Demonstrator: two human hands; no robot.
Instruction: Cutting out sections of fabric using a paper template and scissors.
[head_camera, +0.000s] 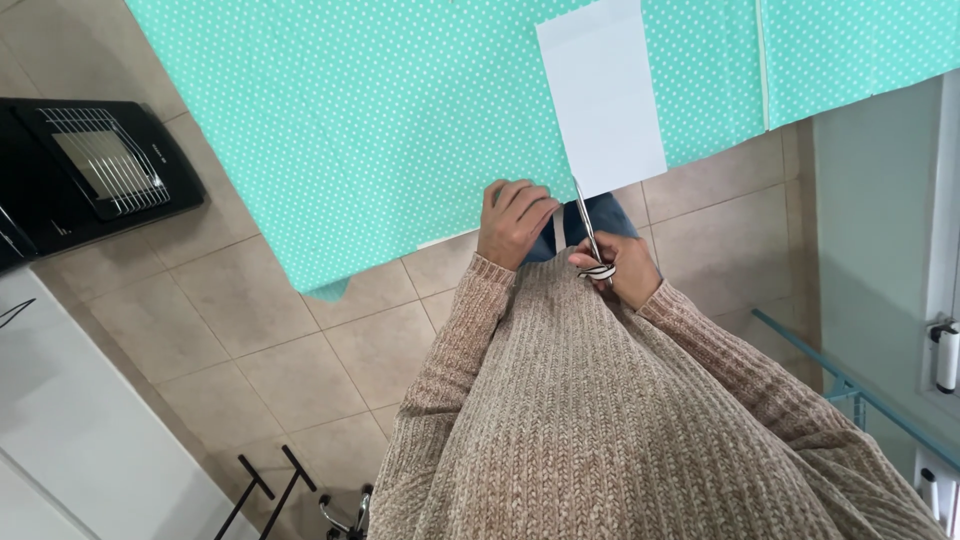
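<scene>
At frame centre, the right hand (622, 268) clamps fingers on steel scissors (586, 225) beside white paper (602, 95); left hand (512, 222) flat, fingers together, presses mint dotted fabric (380, 130), which could slide, skewing the cut.

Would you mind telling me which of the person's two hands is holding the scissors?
The right hand grips the scissors at the white paper; the left hand lies flat on the turquoise dotted fabric.

Mint-green white-dotted fabric (380, 120) lies flat across the frame's upper half, a white paper rectangle (603, 95) upon it at upper centre-right, and scissors (588, 235) with striped handles stand point-up at the paper's lower edge.
</scene>
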